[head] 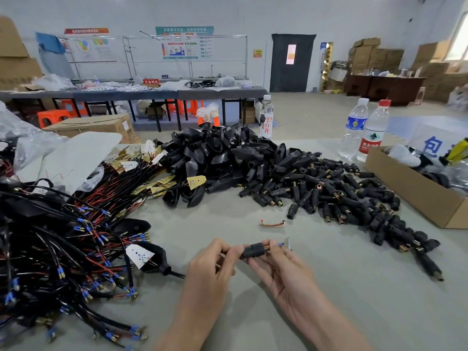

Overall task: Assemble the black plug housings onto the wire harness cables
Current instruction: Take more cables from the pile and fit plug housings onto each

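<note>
Both hands meet over the table (329, 287) on one black plug housing (253, 250); the left hand (212, 269) pinches its rear end between thumb and forefinger, fingers narrow; the right hand (283, 264) closes thumb and fingertips around its front, where a copper-coloured threaded end shows; a blue-tipped wire end (281, 244) projects just past the right fingertips, so the cable appears fed through and this unit looks mid-assembly, not yet seated.

Left of the left fingers lies a tangle of wire harness cables (63, 249) with blue crimped ends, most without a plug housing visible; judged from this, the bulk of the work is left.

Beyond the right fingertips, a small copper strip (272, 224) rests on the table; further out and to the right, a large heap of loose plug housings (342, 196) waits; behind it, a pile of larger black covers (228, 153); water bottles (364, 130) and a cardboard box (417, 193) stand beyond.
</note>
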Tool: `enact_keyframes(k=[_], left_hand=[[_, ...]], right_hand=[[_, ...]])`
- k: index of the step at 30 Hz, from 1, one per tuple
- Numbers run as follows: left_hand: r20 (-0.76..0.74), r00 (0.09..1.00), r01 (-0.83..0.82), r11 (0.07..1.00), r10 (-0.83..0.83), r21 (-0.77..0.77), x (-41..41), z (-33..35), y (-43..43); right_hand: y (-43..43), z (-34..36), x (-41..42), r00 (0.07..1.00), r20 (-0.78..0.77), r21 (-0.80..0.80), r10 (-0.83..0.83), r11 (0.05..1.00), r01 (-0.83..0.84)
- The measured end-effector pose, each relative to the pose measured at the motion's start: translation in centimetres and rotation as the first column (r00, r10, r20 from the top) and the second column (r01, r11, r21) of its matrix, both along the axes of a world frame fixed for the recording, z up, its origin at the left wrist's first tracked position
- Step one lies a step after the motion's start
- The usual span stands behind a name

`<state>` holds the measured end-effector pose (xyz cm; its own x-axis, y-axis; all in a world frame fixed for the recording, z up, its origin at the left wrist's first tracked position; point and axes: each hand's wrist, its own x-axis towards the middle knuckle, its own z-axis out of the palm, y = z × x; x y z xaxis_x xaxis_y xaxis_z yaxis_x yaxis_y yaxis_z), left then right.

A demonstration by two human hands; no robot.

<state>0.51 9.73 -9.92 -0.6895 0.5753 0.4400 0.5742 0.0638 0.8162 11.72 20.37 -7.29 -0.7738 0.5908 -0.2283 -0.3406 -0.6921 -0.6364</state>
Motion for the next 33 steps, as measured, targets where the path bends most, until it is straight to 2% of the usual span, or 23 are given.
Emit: enact_keyframes(k=[7, 15, 17, 21, 27, 33], left_hand=[[0.040, 0.998, 0.054, 0.998, -0.055, 0.034, 0.10, 0.29, -0.18], [0.092, 0.988, 0.124, 0.992, -0.124, 0.006, 0.22, 0.39, -0.28], [0.149, 0.979, 0.137, 0.990, -0.140, 0.027, 0.24, 0.63, -0.22], [0.266, 0.950, 0.152, 0.986, -0.164, 0.067, 0.06, 1.00, -0.16], [0.243, 0.959, 0.125, 0.987, -0.146, 0.101, 0.15, 0.76, 0.06], [0.246, 0.958, 0.110, 0.982, -0.146, 0.152, 0.46, 0.94, -0.10]], right_hand=[[0.44, -0.15, 0.17, 0.999, -0.006, -0.046, -0.049, 0.998, 0.049], [0.40, 0.15, 0.35, 0.997, -0.074, -0.145, 0.033, 0.989, -0.044], [0.45, 0.21, 0.36, 0.994, -0.090, -0.151, 0.060, 0.986, -0.074], [0.48, 0.25, 0.35, 0.990, -0.101, -0.146, 0.096, 0.983, -0.111], [0.15, 0.18, 0.16, 0.994, -0.093, -0.024, 0.056, 0.998, -0.059], [0.38, 0.01, 0.11, 0.995, -0.098, -0.019, 0.005, 1.000, -0.007]])
